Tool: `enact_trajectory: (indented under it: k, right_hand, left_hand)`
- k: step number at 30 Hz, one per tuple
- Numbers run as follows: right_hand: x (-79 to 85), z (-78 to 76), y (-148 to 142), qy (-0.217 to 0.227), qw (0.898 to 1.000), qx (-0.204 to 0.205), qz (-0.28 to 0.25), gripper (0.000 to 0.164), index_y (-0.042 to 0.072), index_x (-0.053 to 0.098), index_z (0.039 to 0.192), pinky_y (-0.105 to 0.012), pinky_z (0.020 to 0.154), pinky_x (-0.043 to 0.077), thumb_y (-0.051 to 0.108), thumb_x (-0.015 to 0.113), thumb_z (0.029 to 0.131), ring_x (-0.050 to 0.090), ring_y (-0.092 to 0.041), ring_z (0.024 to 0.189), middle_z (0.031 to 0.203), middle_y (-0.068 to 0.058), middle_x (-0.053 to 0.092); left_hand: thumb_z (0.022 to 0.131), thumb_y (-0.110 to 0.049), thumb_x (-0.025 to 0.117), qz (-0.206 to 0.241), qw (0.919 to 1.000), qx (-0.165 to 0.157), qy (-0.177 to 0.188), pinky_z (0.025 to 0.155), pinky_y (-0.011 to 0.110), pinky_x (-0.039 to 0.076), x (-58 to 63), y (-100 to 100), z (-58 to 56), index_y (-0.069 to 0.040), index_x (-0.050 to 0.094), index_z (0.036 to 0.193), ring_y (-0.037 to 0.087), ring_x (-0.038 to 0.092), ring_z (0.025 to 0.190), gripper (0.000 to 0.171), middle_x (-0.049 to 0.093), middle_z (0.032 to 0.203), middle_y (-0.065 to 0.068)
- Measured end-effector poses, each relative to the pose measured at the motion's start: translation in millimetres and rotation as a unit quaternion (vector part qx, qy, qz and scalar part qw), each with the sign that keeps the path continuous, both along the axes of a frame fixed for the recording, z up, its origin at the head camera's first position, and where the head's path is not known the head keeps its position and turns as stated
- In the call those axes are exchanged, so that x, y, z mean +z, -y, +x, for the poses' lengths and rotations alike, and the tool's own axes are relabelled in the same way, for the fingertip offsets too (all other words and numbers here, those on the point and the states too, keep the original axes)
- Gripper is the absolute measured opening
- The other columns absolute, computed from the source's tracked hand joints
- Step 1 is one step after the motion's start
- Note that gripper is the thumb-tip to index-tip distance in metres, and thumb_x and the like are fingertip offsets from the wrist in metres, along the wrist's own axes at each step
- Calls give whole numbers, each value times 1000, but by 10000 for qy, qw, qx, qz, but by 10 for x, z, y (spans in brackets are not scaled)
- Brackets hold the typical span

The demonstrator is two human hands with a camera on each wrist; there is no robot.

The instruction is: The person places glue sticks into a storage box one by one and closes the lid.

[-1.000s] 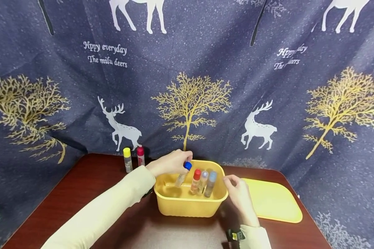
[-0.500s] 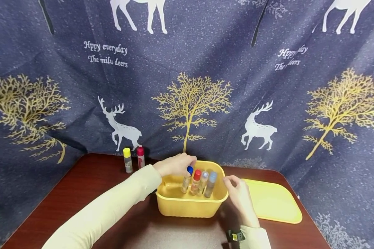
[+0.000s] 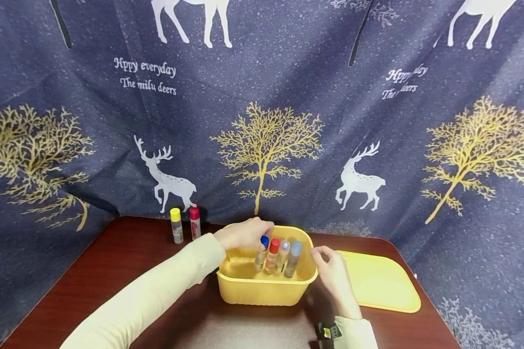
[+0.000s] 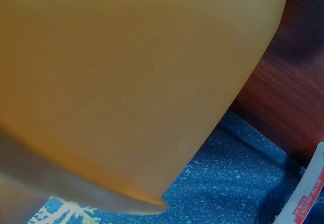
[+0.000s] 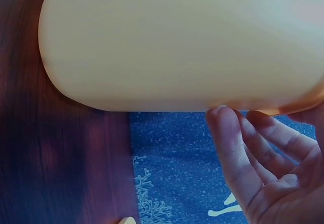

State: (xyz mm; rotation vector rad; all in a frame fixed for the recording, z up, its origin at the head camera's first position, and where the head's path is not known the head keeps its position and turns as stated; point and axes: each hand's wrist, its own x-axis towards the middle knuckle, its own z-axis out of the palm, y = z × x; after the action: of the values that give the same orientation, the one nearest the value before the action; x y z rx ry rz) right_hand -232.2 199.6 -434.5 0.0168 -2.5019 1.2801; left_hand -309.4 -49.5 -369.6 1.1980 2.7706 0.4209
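Note:
A yellow plastic tub [image 3: 262,292] stands on the table. Reaching over its left rim, my left hand [image 3: 246,233] grips a blue-capped glue bottle [image 3: 260,260] near its cap. The bottle is upright inside the tub, partly covered by the fingers. To its right stand a red-capped glue bottle [image 3: 271,258], a pale lilac-capped one [image 3: 282,259] and a light-blue-capped one [image 3: 292,260]. My right hand [image 3: 335,274] pinches the tub's right rim; in the right wrist view thumb and fingers [image 5: 230,127] meet the rim. The tub wall [image 4: 142,82] fills most of the left wrist view.
Left of the tub, a yellow-capped bottle [image 3: 176,228] and a crimson-capped bottle [image 3: 195,224] stand at the table's back edge. A flat yellow lid [image 3: 377,283] lies to the right. Behind the reddish-brown table [image 3: 109,276] hangs a dark blue deer-print cloth [image 3: 284,160].
My left hand has moved right and down with the blue-capped bottle, bringing it upright beside the red-capped one. In the last half second little has moved. The right hand keeps to the rim.

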Motion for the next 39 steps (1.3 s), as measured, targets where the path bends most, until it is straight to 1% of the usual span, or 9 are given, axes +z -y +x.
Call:
enact_trajectory:
  k: [6,12,18,21,25,30,32,35,39]
  right_hand:
    - [-3,-5,-4,7,10000,-35,52,20,3,73,99,-42,85,49,20,61,97,64,-22,92,94,-6,71]
    - [-12,-4,-3,-14,10000,-48,18,20,3,73,98,-42,85,49,19,61,97,64,-23,92,94,-7,71]
    - [-14,-3,1,-70,10000,-28,43,20,3,73,98,-43,84,50,19,61,97,65,-23,92,94,-7,71]
    - [-10,-4,0,-25,10000,-29,42,20,3,73,98,-42,84,49,19,61,97,65,-22,92,94,-7,71]
    - [-7,-4,1,27,10000,-38,-14,20,3,73,99,-41,84,49,19,61,97,65,-22,93,94,-7,71]
    - [-10,3,-7,80,9999,-50,-61,20,3,73,99,-42,85,49,19,61,97,65,-23,94,97,-8,71]
    - [-12,-1,-10,87,9999,-63,-54,20,4,73,99,-42,85,49,19,61,97,65,-22,94,97,-7,71]
    - [-16,-16,-13,58,9999,-85,-35,21,3,73,99,-41,84,49,20,61,97,64,-22,92,95,-7,71]
    - [-25,-26,-11,3,10000,-83,6,21,3,73,98,-40,83,49,21,62,97,64,-21,90,92,-6,71]
  left_hand:
    - [84,-11,77,32,10000,-16,-16,62,24,40,-30,8,-20,-11,58,97,12,48,67,23,53,75,-4]
    - [85,-12,76,56,10000,13,-5,63,25,43,-73,23,-41,-13,59,98,12,49,69,22,55,77,-5]
    - [86,-12,76,85,9999,-77,-61,66,26,45,-67,34,-23,-13,61,100,12,51,71,20,59,81,-4]
    - [86,-13,76,98,9999,-66,-52,72,27,48,-45,39,4,-12,62,104,13,55,77,23,63,88,-2]
    - [86,-16,77,91,9999,-61,-2,84,31,49,-28,40,35,-11,63,111,16,61,91,29,66,102,0]
    - [87,-20,76,94,9999,-33,133,91,32,48,-33,36,55,-11,62,117,18,61,102,34,66,112,2]
    - [88,-23,74,178,9996,40,233,91,33,48,-22,42,55,-11,62,119,18,61,104,35,66,114,2]
    - [90,-26,73,513,9974,130,490,94,36,47,20,69,52,-10,60,124,21,60,110,39,65,119,4]
    - [92,-28,71,991,9926,166,684,98,38,45,66,147,45,-8,58,129,23,59,116,45,63,126,8]
